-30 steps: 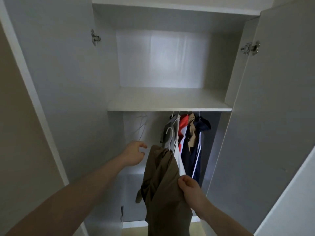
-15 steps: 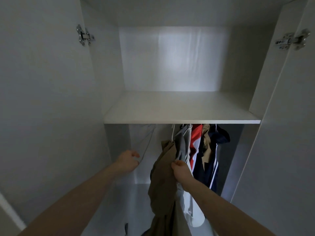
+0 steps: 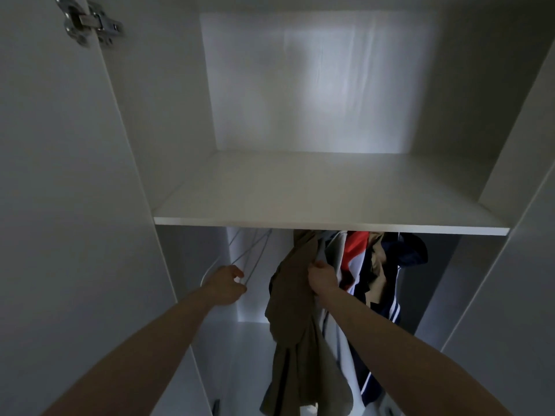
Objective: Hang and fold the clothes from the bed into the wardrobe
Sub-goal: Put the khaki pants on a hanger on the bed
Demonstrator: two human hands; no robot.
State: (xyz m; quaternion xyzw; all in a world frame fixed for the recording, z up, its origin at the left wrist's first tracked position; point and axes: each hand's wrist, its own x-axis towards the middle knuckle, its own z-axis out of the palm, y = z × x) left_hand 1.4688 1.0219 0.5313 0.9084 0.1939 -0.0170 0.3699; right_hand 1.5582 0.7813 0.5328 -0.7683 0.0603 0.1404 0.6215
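While both bare arms reach into the open white wardrobe [image 3: 168, 115], the left hand [image 3: 223, 285] curls its fingers round the lower wires of the thin white wire hangers [image 3: 249, 256] that slant down from under the white shelf board [image 3: 330, 225], a tight grip at the left of the hanging space. The right hand [image 3: 322, 277] pinches the upper edge of the crumpled olive-brown garment [image 3: 292, 319], which hangs from just under the shelf, its lower folds drooping towards the bottom of the picture. Just to the right, touching it, hang a grey garment [image 3: 332, 250], a red and white top [image 3: 354, 253], a tan piece [image 3: 378, 262] and a navy jacket with white stripes [image 3: 411, 250]. A metal door hinge [image 3: 90, 22] sits at the upper left.
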